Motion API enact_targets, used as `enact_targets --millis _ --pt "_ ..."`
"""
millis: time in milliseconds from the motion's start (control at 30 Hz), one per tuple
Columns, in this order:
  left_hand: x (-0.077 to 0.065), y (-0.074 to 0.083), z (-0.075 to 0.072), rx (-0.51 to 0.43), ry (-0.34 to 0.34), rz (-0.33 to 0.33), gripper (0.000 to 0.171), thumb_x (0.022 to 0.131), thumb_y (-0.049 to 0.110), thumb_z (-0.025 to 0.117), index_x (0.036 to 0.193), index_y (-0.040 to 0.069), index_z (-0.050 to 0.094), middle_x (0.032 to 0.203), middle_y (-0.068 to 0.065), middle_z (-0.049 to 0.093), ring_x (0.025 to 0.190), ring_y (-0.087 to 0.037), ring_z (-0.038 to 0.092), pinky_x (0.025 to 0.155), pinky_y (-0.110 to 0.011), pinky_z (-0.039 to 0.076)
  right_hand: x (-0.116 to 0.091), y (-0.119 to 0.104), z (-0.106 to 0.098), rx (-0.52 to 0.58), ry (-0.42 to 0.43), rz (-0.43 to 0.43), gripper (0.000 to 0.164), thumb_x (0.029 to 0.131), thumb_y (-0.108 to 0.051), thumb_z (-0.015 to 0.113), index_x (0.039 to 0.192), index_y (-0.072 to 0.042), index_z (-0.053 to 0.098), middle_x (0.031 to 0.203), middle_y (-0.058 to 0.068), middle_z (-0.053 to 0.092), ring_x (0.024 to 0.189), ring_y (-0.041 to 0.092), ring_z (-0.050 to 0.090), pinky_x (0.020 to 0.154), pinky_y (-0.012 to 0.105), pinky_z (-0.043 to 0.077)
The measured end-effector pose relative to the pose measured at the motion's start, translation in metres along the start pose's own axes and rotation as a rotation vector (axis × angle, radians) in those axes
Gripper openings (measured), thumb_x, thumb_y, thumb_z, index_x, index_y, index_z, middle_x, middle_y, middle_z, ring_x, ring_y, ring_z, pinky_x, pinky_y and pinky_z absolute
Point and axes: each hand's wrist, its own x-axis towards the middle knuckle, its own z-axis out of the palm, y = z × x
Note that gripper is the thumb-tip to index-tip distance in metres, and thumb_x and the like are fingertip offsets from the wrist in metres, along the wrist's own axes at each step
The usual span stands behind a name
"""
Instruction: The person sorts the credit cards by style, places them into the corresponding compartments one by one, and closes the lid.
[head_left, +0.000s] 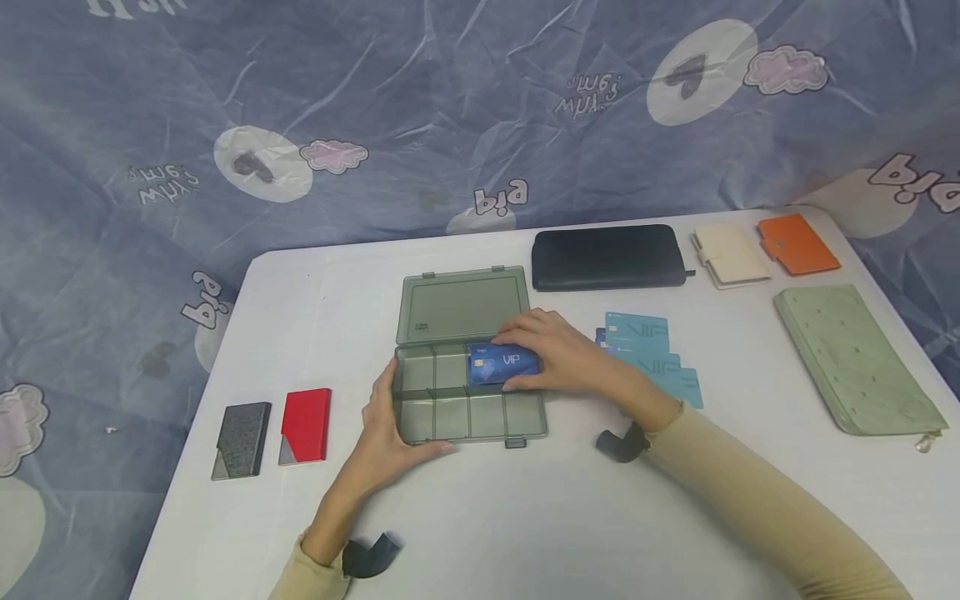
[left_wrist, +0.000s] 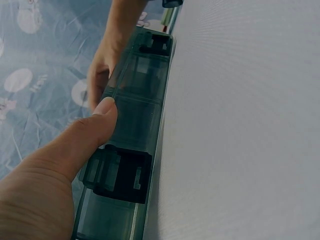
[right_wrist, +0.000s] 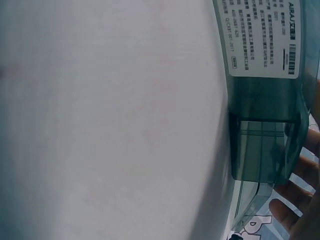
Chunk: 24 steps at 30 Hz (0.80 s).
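Observation:
A green translucent plastic box (head_left: 451, 417) with several compartments lies on the table, its lid (head_left: 465, 304) folded back. My left hand (head_left: 386, 442) grips the box's left front corner, thumb along the front wall; in the left wrist view the thumb (left_wrist: 102, 117) presses near a dark latch (left_wrist: 122, 172). My right hand (head_left: 558, 354) pinches a blue VIP card (head_left: 495, 364) by its upper and lower edges, over the back right compartments. In the right wrist view, fingers (right_wrist: 295, 197) show beside the box's side wall, which bears a white label (right_wrist: 262, 40).
Teal cards (head_left: 637, 329) lie right of the box, partly behind my right forearm. Behind are a black wallet (head_left: 609, 258), a cream card holder (head_left: 729, 254) and an orange one (head_left: 798, 244). A green pouch (head_left: 855, 358) lies right; grey (head_left: 242, 440) and red (head_left: 306, 423) card cases lie left.

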Motion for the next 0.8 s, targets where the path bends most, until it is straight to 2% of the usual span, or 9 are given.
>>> enact_targets --millis 267,367,567,800 --pt "-0.001 -0.001 0.000 -0.004 -0.004 -0.010 0.129 0.056 0.055 0.082 0.149 0.016 0.002 0.149 -0.009 0.020 0.129 -0.025 0.026 0.098 -0.054 0.020 -0.008 0.001 0.000 -0.005 0.009 0.002 0.046 0.078 -0.050 0.069 0.110 -0.017 0.066 0.126 0.003 0.056 0.117 0.021 0.046 0.096 0.042 0.035" --pt "-0.001 -0.001 -0.001 -0.003 -0.005 -0.012 0.129 0.056 0.055 0.082 0.149 0.016 0.002 0.149 -0.009 0.021 0.128 -0.025 0.026 0.097 -0.054 0.020 -0.016 0.004 -0.005 0.006 0.036 0.030 0.045 0.079 -0.047 0.069 0.113 -0.018 0.065 0.127 0.002 0.056 0.119 0.020 0.045 0.098 0.043 0.034" --pt "0.000 -0.001 0.000 -0.001 -0.001 -0.004 0.128 0.057 0.052 0.083 0.149 0.015 0.003 0.148 -0.009 0.022 0.129 -0.025 0.027 0.098 -0.055 0.019 -0.053 0.022 -0.028 0.020 0.074 0.108 0.041 0.079 -0.032 0.073 0.116 -0.018 0.064 0.125 0.005 0.056 0.119 0.023 0.045 0.100 0.047 0.030" --pt "0.000 0.000 -0.001 -0.009 -0.003 -0.004 0.127 0.057 0.052 0.083 0.149 0.016 0.003 0.148 -0.009 0.022 0.129 -0.026 0.027 0.098 -0.054 0.020 -0.104 0.050 -0.049 -0.075 -0.046 0.255 0.048 0.078 -0.029 0.075 0.123 -0.020 0.061 0.133 0.006 0.053 0.124 0.028 0.044 0.100 0.053 0.030"
